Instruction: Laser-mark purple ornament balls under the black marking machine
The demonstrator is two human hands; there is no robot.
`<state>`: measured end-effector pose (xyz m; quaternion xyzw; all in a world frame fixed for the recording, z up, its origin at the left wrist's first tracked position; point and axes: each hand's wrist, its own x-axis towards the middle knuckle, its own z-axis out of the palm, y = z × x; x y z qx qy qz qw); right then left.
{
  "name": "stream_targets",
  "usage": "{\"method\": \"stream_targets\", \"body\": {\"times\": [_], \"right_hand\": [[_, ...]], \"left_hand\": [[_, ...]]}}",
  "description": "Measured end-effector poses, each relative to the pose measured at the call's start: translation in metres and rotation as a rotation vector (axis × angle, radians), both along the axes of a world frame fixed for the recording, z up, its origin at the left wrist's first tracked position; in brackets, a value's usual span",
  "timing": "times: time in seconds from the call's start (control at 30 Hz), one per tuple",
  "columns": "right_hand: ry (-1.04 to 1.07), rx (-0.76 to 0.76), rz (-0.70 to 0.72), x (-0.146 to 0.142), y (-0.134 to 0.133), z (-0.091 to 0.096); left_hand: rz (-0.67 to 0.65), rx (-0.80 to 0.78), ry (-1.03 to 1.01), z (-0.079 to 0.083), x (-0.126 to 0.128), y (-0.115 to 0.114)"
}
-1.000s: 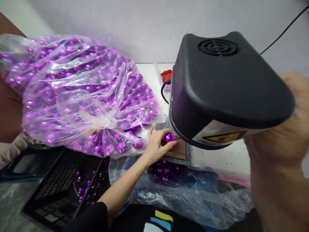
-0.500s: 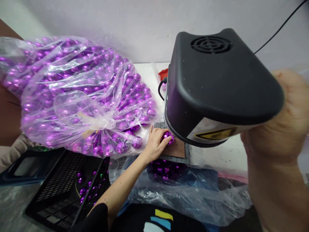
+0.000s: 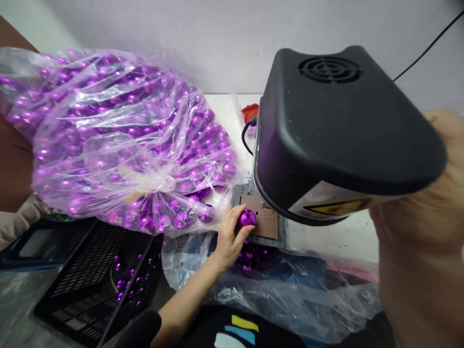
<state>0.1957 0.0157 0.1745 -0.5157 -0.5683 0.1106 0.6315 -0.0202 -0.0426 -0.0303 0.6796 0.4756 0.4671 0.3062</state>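
Note:
My left hand (image 3: 230,236) pinches a shiny purple bauble (image 3: 248,218) between thumb and fingers. It sits over the left part of a brown plate (image 3: 266,221) with a small dark hole, fixed on a grey metal base. Above the plate's right side looms a black machine housing (image 3: 348,130) with a round vent and a yellow warning label. My right hand (image 3: 424,208) is at the far side of this housing, its fingers hidden behind it. What it grips, if anything, cannot be seen.
A large tied clear bag (image 3: 137,130) full of purple baubles fills the left of the white table (image 3: 319,246). Below it stands a black crate (image 3: 79,285) with some small purple balls. Clear plastic sheeting (image 3: 290,295) with more purple balls lies by my lap. A sleeve shows at far left.
My left hand has drawn the bauble toward me and slightly left, uncovering the hole in the brown plate. The whole view has shifted a little, the housing appearing farther right.

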Motion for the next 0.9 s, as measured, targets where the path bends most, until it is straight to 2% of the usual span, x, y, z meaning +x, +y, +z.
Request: {"method": "stream_targets", "body": {"times": [0.17, 0.3, 0.4, 0.5, 0.63, 0.77, 0.9], "right_hand": [[-0.008, 0.008, -0.007, 0.0, 0.003, 0.0], [0.003, 0.055, -0.01, 0.001, 0.008, -0.001], [0.006, 0.051, -0.021, 0.002, 0.008, -0.001], [-0.007, 0.03, -0.009, 0.003, 0.006, 0.0], [-0.014, -0.01, 0.016, 0.002, 0.005, 0.001], [-0.013, -0.017, 0.027, 0.001, 0.006, 0.001], [-0.054, -0.001, 0.021, 0.0, 0.005, 0.002]], "left_hand": [[-0.076, 0.041, 0.152, 0.006, 0.007, 0.019], [-0.136, 0.046, 0.25, 0.012, 0.011, 0.019], [-0.088, -0.035, 0.088, 0.015, 0.007, 0.019], [-0.003, -0.218, -0.168, 0.017, -0.004, 0.024], [-0.057, -0.392, -0.343, 0.018, -0.016, 0.031], [-0.112, -0.406, -0.313, 0.019, -0.016, 0.029], [-0.072, -0.265, -0.101, 0.018, -0.007, 0.026]]}}
